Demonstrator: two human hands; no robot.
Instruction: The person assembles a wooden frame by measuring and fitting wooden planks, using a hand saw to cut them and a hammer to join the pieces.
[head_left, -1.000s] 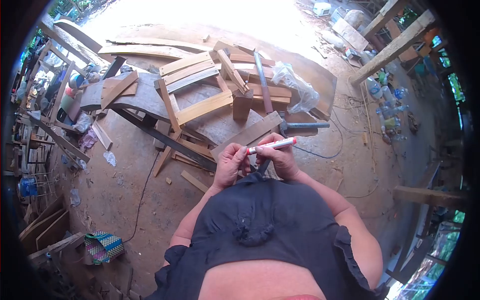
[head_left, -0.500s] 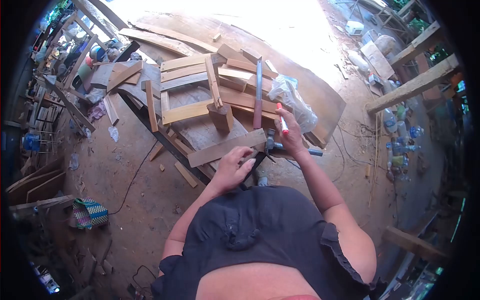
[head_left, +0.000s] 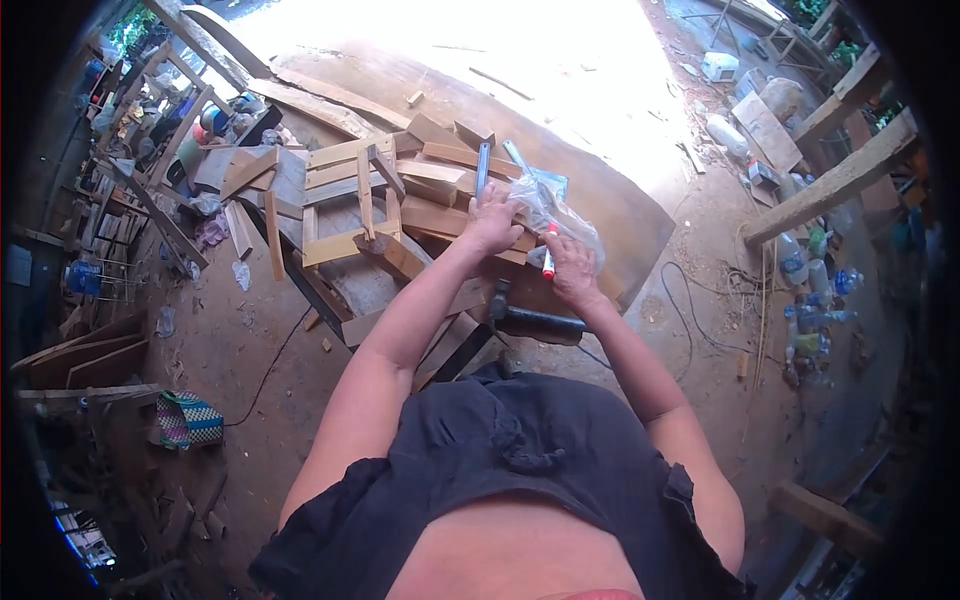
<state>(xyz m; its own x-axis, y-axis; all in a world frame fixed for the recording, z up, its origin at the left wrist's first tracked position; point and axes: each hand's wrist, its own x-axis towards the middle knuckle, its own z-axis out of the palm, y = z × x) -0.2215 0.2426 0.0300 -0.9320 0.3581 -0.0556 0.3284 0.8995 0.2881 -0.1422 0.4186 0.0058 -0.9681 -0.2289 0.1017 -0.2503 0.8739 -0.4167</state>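
My left hand [head_left: 492, 222] is closed over the handle end of a try square, whose bluish metal blade [head_left: 483, 165] sticks out beyond the fingers. In my right hand [head_left: 574, 268] is a red and white marker [head_left: 548, 262], held between thumb and fingers. That hand is beside a crumpled clear plastic bag [head_left: 575, 222] on the wood pile. A hammer [head_left: 540, 325] lies at the near end of the bench. Under my left forearm, a flat board [head_left: 362, 328] is partly hidden. A wooden block [head_left: 392, 257] stands left of my left hand.
A slatted wooden frame [head_left: 338, 248] and several loose planks [head_left: 440, 155] cover the bench. A large brown sheet [head_left: 640, 215] lies behind them. Posts [head_left: 835, 185] and plastic bottles [head_left: 795, 265] are on the right. A woven basket [head_left: 188, 420] sits at lower left.
My left hand has left the flat board and reached forward to the try square. My right hand, still with the marker, is slightly lower beside the bag. The board and hammer have shifted.
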